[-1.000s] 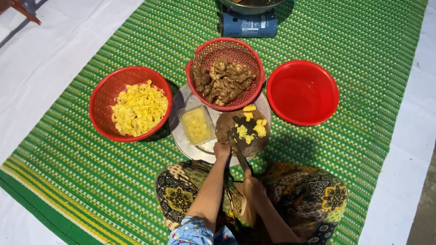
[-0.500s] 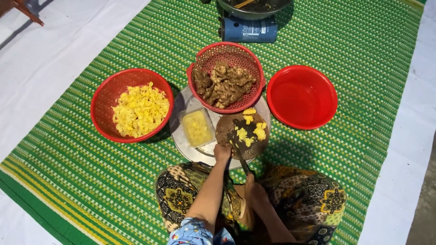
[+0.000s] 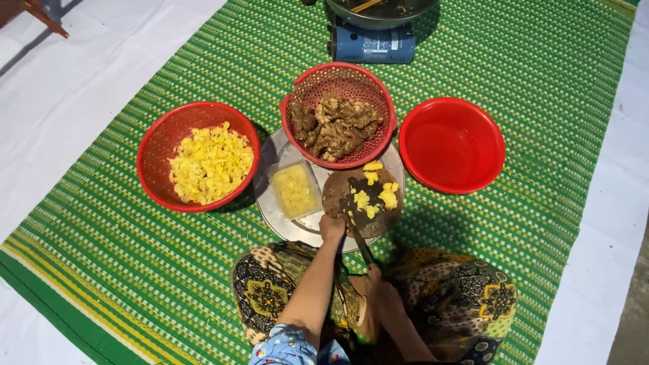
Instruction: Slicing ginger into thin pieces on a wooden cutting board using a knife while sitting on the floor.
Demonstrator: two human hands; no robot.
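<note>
Chopping looks to be the step in hand: the right hand (image 3: 382,292) has its grip closed round a knife (image 3: 360,242), blade reaching forward onto the round chopping board (image 3: 338,192). The left hand (image 3: 332,226), fingers curled, pins a yellow ginger piece (image 3: 363,201) just ahead. Next cut needs fingertips tucked back.

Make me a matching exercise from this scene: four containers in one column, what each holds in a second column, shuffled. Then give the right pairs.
Column one:
1. red basket on the left
2. red basket in the middle
3. red bowl on the right
4. small clear tub

Column two:
A. brown knobbly roots
B. nothing that shows
C. heap of yellow cut pieces
D. yellow pieces, sitting on the round metal tray

Pairs: 1-C, 2-A, 3-B, 4-D
</note>
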